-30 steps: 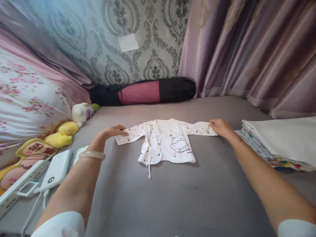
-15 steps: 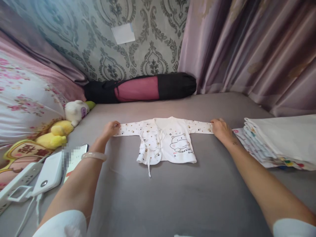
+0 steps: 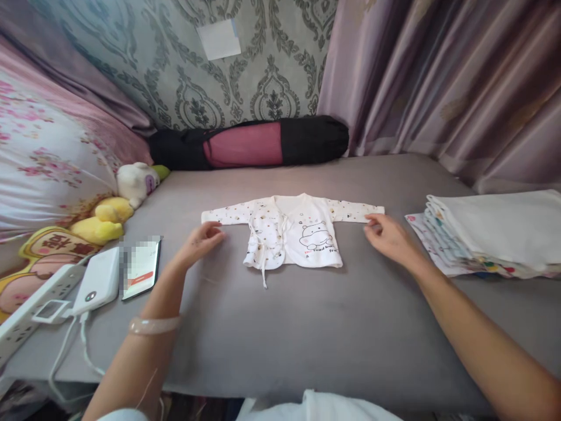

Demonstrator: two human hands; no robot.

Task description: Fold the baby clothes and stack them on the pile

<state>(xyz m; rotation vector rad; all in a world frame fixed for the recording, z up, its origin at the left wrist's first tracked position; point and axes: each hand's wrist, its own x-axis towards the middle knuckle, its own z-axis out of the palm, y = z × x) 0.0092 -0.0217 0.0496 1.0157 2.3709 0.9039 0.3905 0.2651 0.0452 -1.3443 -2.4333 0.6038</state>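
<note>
A small white baby jacket (image 3: 291, 234) lies flat with both sleeves stretched out sideways. It has tie strings on its left half and a cartoon hippo with lettering on its right half. Just below the left cuff, my left hand (image 3: 202, 241) hovers with loosely bent fingers apart, holding nothing. My right hand (image 3: 390, 238) is beside the lower edge of the right sleeve, its fingertips at the cloth. Its fingers are slightly parted and the cuff lies free of them.
A stack of folded cloths (image 3: 495, 228) sits at the right. To the left are a phone (image 3: 142, 269), a white power bank (image 3: 97, 280) with cables, a power strip (image 3: 39, 310) and plush toys (image 3: 103, 219). A long black-and-pink bag (image 3: 245, 143) lies along the wall.
Both hands have let go of the sleeve cuffs and drawn back toward me, slightly inward. The jacket stays spread out. The view has tilted downward, showing the near edge of the grey surface.
</note>
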